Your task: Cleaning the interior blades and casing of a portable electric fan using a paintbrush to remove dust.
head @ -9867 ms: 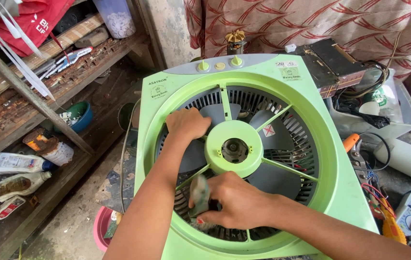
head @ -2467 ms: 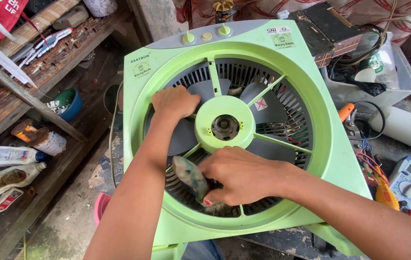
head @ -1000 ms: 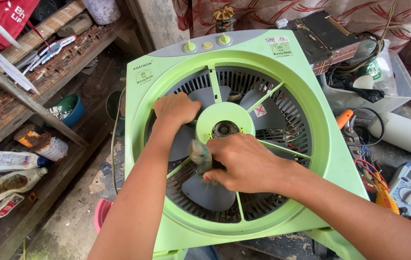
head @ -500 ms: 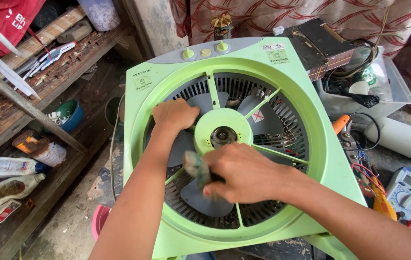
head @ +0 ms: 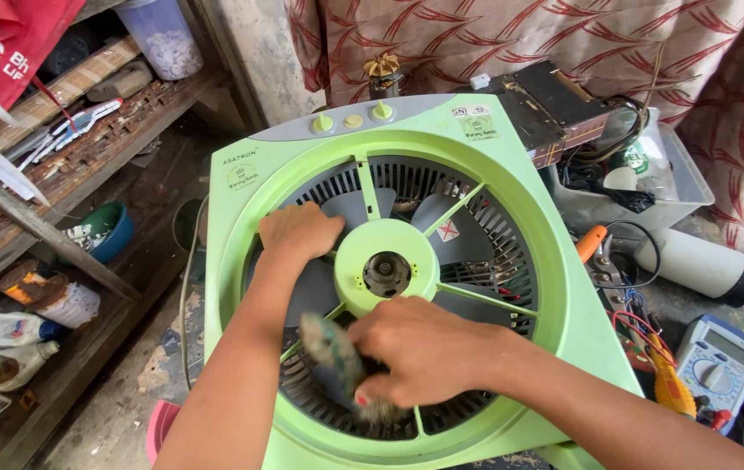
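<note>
A light green box fan (head: 520, 218) lies face up, its grey blades (head: 441, 218) showing between thin green spokes around a round green hub (head: 387, 271). My left hand (head: 298, 235) rests on the left side of the opening, fingers curled on a blade and spoke. My right hand (head: 420, 348) grips a worn paintbrush (head: 330, 348) over the lower part of the opening, its bristles (head: 380, 411) down against the grey grille.
A multimeter (head: 720, 361), orange-handled pliers (head: 594, 244) and wires lie right of the fan. A white cylinder (head: 698, 265) and a grey tray (head: 650, 187) of parts sit behind them. Wooden shelves (head: 67, 174) with bottles (head: 2, 331) and a blue bowl (head: 106, 231) stand at left.
My right hand has moved the brush from near the hub down toward the lower grille. My left hand has stayed on the left blade.
</note>
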